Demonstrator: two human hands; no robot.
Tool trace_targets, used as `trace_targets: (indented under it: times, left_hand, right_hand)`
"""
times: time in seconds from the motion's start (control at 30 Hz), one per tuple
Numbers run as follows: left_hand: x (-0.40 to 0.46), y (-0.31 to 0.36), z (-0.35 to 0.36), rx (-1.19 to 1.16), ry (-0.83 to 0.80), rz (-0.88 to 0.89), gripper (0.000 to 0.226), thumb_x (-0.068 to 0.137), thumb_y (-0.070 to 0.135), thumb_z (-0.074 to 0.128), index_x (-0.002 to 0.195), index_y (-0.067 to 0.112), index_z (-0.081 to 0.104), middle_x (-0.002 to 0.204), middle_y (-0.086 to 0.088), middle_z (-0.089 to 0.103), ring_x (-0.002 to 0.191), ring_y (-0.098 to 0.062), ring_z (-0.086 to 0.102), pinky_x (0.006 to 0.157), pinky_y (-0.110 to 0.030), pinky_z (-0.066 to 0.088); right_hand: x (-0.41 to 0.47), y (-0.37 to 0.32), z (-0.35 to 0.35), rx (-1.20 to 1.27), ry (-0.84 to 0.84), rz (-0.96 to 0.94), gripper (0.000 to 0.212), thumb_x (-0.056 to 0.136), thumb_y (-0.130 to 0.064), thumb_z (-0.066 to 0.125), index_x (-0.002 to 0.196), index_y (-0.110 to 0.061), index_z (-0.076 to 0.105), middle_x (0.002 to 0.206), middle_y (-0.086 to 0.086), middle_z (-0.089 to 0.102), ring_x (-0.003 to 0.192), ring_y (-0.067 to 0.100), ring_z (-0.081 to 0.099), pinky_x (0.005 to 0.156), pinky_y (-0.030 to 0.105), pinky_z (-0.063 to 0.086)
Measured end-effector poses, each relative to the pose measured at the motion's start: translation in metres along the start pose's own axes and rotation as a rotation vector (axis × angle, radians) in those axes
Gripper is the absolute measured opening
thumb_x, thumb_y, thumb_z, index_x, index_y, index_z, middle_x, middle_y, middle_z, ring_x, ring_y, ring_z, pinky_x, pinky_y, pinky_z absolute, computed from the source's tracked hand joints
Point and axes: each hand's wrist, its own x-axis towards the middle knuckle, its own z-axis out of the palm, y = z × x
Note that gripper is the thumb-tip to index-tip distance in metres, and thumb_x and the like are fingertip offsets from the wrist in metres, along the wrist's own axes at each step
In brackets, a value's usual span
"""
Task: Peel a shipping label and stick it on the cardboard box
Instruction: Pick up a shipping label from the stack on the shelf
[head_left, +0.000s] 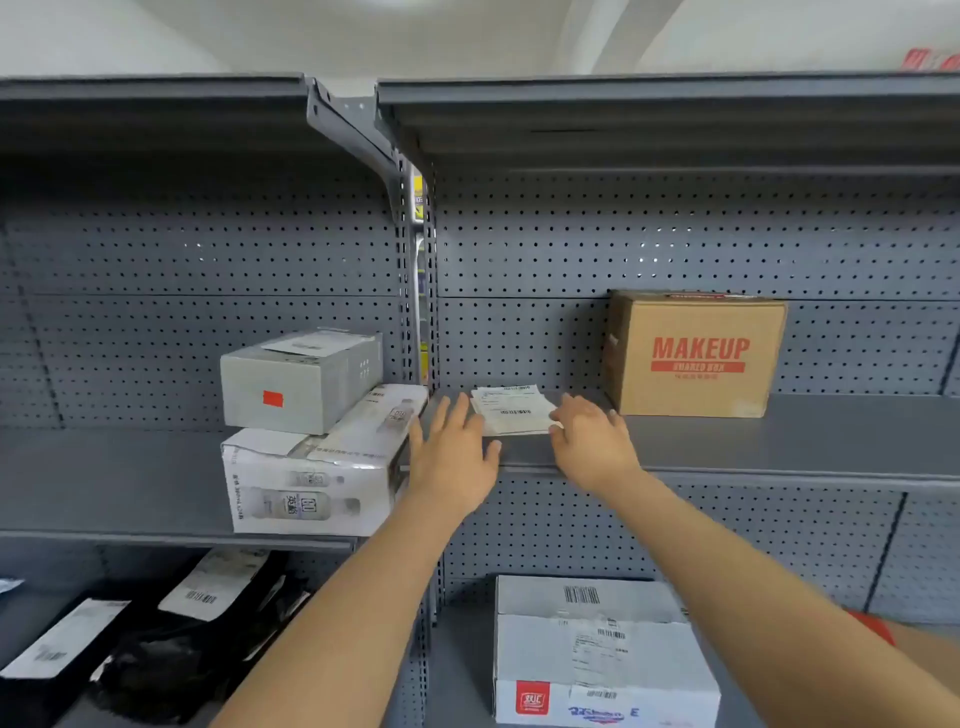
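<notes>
A small stack of white shipping labels (511, 408) with barcodes lies on the grey shelf (779, 441). To its right stands a brown cardboard box (693, 356) printed "MAKEUP" in red. My left hand (452, 452) reaches up at the stack's left edge, fingers spread, holding nothing. My right hand (592, 439) is at the stack's right edge, fingertips touching or just over the labels; no label is lifted.
A grey box (298, 382) sits on a white carton (311, 478) on the left shelf. Below are black mail bags (156, 649) with labels and a white labelled carton (597, 654). Pegboard backs the shelves, and another shelf hangs overhead.
</notes>
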Motion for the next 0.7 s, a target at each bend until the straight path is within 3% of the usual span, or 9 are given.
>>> trace_targets:
  times: [0.07,0.1,0.17,0.23,0.33,0.4,0.53,0.7]
  left_hand:
    - [0.021,0.0,0.005,-0.06,-0.078,0.005,0.045,0.093,0.039,0.039,0.128,0.014,0.053,0.148,-0.006,0.037,0.136,-0.025,0.03,0.109,-0.048,0.025]
    - [0.033,-0.001,0.008,-0.086,-0.093,0.006,0.042,0.092,0.037,0.04,0.121,0.012,0.058,0.138,-0.006,0.048,0.125,-0.026,0.042,0.102,-0.045,0.035]
    - [0.053,-0.003,0.014,-0.154,-0.093,-0.006,0.037,0.091,0.035,0.042,0.112,0.011,0.062,0.122,-0.007,0.057,0.109,-0.027,0.052,0.091,-0.042,0.044]
    - [0.069,-0.006,0.022,-0.186,-0.105,0.011,0.035,0.091,0.034,0.039,0.107,0.013,0.063,0.118,-0.007,0.059,0.105,-0.027,0.054,0.089,-0.043,0.045]
    - [0.083,-0.008,0.034,-0.214,-0.174,0.031,0.036,0.093,0.036,0.033,0.099,0.015,0.061,0.116,-0.007,0.06,0.103,-0.027,0.054,0.09,-0.046,0.043]
    - [0.088,-0.008,0.043,-0.207,-0.238,0.052,0.04,0.094,0.039,0.031,0.107,0.017,0.062,0.119,-0.006,0.06,0.105,-0.027,0.055,0.093,-0.047,0.042]
    - [0.091,-0.009,0.052,-0.143,-0.199,0.111,0.039,0.094,0.039,0.031,0.108,0.018,0.061,0.116,-0.005,0.063,0.102,-0.027,0.058,0.09,-0.044,0.042]
    - [0.089,-0.008,0.056,-0.147,-0.145,0.115,0.035,0.094,0.034,0.032,0.104,0.017,0.061,0.112,-0.003,0.064,0.103,-0.026,0.055,0.095,-0.047,0.036]
  right_hand:
    - [0.024,0.001,0.0,0.133,-0.048,0.067,0.031,0.093,-0.018,0.038,0.11,-0.007,0.062,0.127,0.016,0.058,0.114,0.033,0.054,0.095,0.043,0.044]
    - [0.037,0.002,0.001,0.189,-0.053,0.098,0.028,0.092,-0.016,0.038,0.097,-0.005,0.063,0.108,0.017,0.065,0.096,0.034,0.059,0.083,0.04,0.048]
    - [0.061,0.002,0.004,0.234,-0.065,0.17,0.028,0.089,-0.013,0.038,0.066,-0.004,0.053,0.073,0.013,0.059,0.068,0.03,0.052,0.065,0.034,0.045]
    - [0.083,0.002,0.012,0.238,-0.047,0.217,0.034,0.087,-0.013,0.042,0.054,-0.007,0.038,0.056,0.007,0.047,0.06,0.026,0.043,0.059,0.031,0.039]
    - [0.113,0.002,0.024,0.202,-0.085,0.261,0.035,0.085,-0.014,0.047,0.052,-0.008,0.035,0.053,0.005,0.041,0.056,0.024,0.042,0.053,0.029,0.034]
    - [0.13,0.003,0.031,0.205,-0.134,0.292,0.032,0.085,-0.015,0.049,0.056,-0.008,0.04,0.058,0.005,0.043,0.056,0.02,0.042,0.049,0.028,0.033]
    - [0.157,0.008,0.043,0.309,-0.177,0.357,0.007,0.088,-0.012,0.047,0.087,-0.007,0.052,0.087,0.012,0.053,0.08,0.026,0.048,0.07,0.029,0.04]
    - [0.177,0.013,0.062,0.4,-0.115,0.406,0.011,0.088,-0.01,0.052,0.084,-0.001,0.057,0.077,0.012,0.054,0.076,0.024,0.049,0.067,0.031,0.041]
